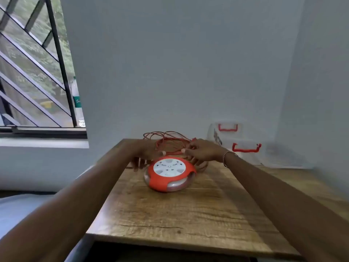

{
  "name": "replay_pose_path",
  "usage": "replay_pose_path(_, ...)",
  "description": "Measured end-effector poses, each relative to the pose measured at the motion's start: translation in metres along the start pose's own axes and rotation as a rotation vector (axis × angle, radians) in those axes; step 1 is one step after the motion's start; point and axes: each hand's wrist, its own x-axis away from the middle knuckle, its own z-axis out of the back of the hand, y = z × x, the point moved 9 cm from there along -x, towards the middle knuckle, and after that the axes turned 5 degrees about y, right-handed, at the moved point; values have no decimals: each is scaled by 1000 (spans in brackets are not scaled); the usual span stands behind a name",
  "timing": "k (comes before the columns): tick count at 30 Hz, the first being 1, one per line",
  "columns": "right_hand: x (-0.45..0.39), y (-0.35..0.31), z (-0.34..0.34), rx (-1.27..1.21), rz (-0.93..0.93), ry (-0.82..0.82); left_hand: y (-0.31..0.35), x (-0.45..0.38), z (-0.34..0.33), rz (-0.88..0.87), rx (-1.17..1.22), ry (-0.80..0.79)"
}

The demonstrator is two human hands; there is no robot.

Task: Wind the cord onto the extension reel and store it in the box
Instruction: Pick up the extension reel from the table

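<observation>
Both hands reached over the far side of the reel. The left hand (143, 156) lay at the reel's far left edge, fingers pointing down toward the table beside the housing; whether they pressed the housing or only hung near it could not be told, and no grasp was visible, the thumb extended toward the cord. The right hand (202, 151) sat at the far right edge, thumb and forefinger meeting at the red cord (168, 141), apparently pinching a strand; motion blur left this uncertain.

The extension reel (170, 173), orange-red with a white socket face, lay flat on the wooden table (188, 214), socket face up, presumably so that it would stay steady during winding. The cord lay in loose loops directly behind the reel, touching the hands and close to its rim, a placement that would let slack feed in without dragging. Little or no winding appeared done.

The clear box (243, 146), with red handles, stood at the table's far right against the wall, well apart from the reel. A barred window (34, 72) occupied the left.
</observation>
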Motion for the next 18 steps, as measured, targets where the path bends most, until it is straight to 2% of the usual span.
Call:
replay_pose_path(4, -2, 9, -12, 132, -3, 1, -8, 6, -22, 71, -9, -102)
replay_pose_path(10, -4, 24, -17, -10, -89, 30, -11, -4, -22, 40, 179, -39)
replay_pose_path(13, -6, 35, -18, -218, -154, 3, -8, -13, -12, -5, 253, 21)
replay_pose_path(18, 0, 34, -21, -617, -222, -182, 8, -30, 31, -173, 207, 259)
